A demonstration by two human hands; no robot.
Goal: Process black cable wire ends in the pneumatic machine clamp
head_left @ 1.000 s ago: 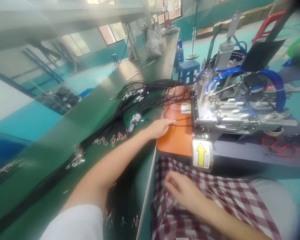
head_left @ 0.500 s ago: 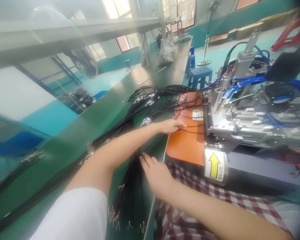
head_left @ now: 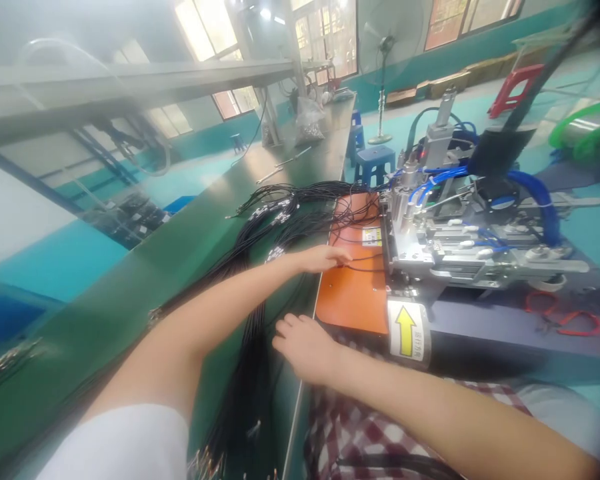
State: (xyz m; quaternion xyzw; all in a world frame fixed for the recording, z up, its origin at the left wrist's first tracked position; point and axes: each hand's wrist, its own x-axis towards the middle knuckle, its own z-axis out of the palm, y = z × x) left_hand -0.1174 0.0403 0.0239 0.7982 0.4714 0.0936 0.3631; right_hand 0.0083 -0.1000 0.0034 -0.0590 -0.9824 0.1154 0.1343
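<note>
My left hand reaches over the edge of an orange plate, fingers closed around a thin black cable that runs into the machine. Nearer to me, my right hand hovers by the table edge with its fingers curled in; what they hold, if anything, is hidden. Just left of it lies a bundle of black cables with bare wire ends toward me. Farther back, more black cables with shiny metal ends spread over the green table and onto the plate.
A label with a yellow arrow hangs at the plate's front corner. Red-handled pliers lie on the machine's dark base. A clear bag of small parts and blue stools stand farther back.
My right hand has lifted off the cable bundle and its fingers have curled in. The left hand stays at the plate with the cable. The view has swung to the right.
</note>
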